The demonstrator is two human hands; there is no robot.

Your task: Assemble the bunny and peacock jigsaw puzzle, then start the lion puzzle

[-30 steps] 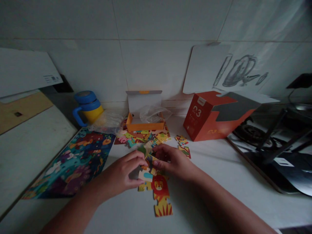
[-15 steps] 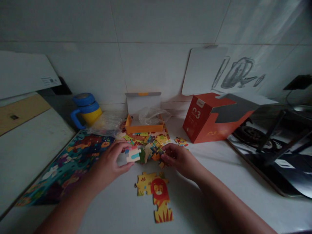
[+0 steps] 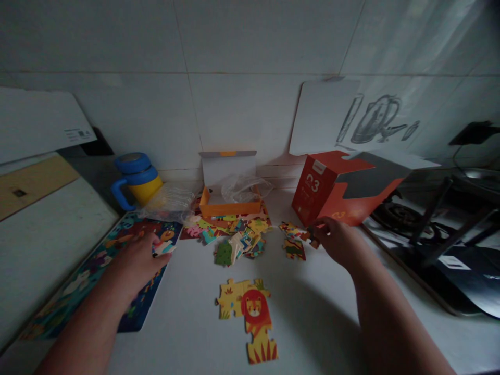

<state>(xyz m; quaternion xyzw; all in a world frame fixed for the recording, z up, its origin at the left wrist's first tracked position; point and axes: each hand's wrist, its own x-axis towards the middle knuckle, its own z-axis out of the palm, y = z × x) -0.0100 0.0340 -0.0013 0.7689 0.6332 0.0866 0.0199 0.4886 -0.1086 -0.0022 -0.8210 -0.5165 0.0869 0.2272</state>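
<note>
My left hand [image 3: 136,263] is over the dark blue illustrated board [image 3: 142,307], its fingers closed on a colourful puzzle piece [image 3: 164,247]. At the right, my right hand [image 3: 341,240] pinches a dark puzzle piece [image 3: 313,238] beside a few loose pieces [image 3: 294,250] on the white table. Between the hands lies a heap of puzzle pieces [image 3: 248,242], with a green piece [image 3: 224,253] at its near side. Closer to me, several joined pieces [image 3: 255,325] show a red-maned lion on yellow.
Behind the heap stands an open orange box [image 3: 230,209] with clear plastic [image 3: 242,188] in it. A blue and yellow jug [image 3: 140,179] and more plastic wrap [image 3: 172,203] are at left. The red carton [image 3: 320,187] and a black stove [image 3: 449,260] are at right.
My left hand has moved left from the heap to above the board, holding a piece. My right hand has moved right, from the heap to the loose pieces by the carton.
</note>
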